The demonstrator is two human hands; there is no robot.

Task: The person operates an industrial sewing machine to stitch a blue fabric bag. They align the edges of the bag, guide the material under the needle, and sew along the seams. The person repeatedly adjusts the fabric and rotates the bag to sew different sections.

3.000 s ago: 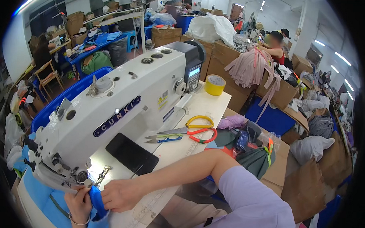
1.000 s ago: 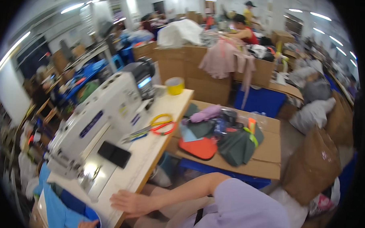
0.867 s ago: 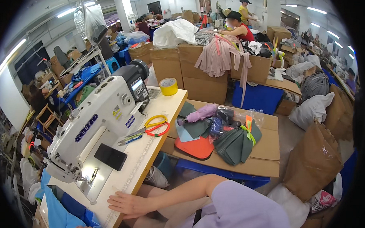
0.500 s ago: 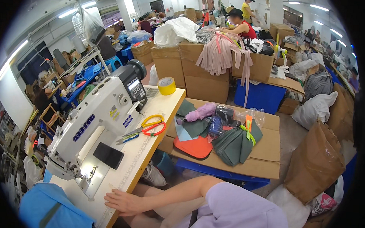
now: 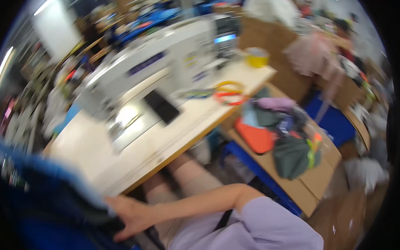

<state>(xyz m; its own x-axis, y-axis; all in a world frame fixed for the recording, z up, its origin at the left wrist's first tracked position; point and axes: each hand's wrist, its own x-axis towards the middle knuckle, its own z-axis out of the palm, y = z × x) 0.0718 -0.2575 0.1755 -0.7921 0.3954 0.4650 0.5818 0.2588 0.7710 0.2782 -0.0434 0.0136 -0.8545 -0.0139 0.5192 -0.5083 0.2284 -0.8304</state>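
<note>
My right hand (image 5: 133,215) reaches across to the lower left and grips the edge of a large blue fabric piece (image 5: 34,198) with a dark inner side. Its thumb and fingers straddle that edge, and motion blurs the fingertips. The fabric fills the lower left corner, beside the near end of a white sewing table (image 5: 80,151). On the table stands a white sewing machine (image 5: 145,63); its lamp lights the needle area. A black phone (image 5: 161,106) lies flat on the machine bed. My left hand is out of the picture.
Scissors with orange and yellow handles (image 5: 229,94) and a yellow tape roll (image 5: 257,58) lie toward the table's far end. To the right, cardboard (image 5: 310,184) over a blue support (image 5: 262,178) bears green, red and lilac cloth pieces. Large cardboard boxes (image 5: 273,48) stand behind.
My right hand has left the table edge and taken hold of the blue fabric. That fabric now spreads larger in the lower left corner. The view has swung left and tilted.
</note>
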